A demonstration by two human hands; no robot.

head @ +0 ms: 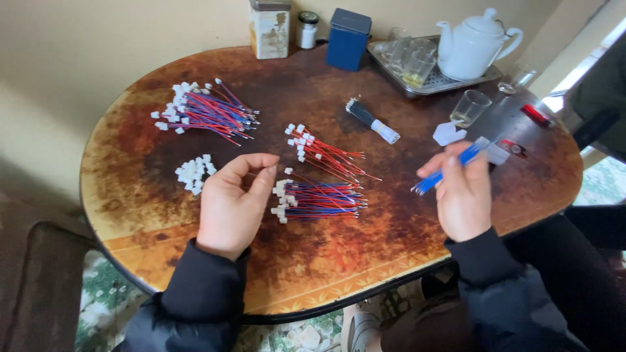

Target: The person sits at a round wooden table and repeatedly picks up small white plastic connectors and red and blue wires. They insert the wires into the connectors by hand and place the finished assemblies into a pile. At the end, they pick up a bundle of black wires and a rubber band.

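A large wire bundle is laid near the worktop's far left edge, with loose plugs before it. Two smaller wire bundles are placed at the middle. A tray bearing a teapot is set at the far right edge, tins left of it.

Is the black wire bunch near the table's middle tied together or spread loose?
Tied: the black wire bunch lies as one tight bundle, with a white wrap at one end.

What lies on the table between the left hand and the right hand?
In the head view, between the left hand and the right hand lies a bundle of red and blue wires with white connectors; beyond it, bare table.
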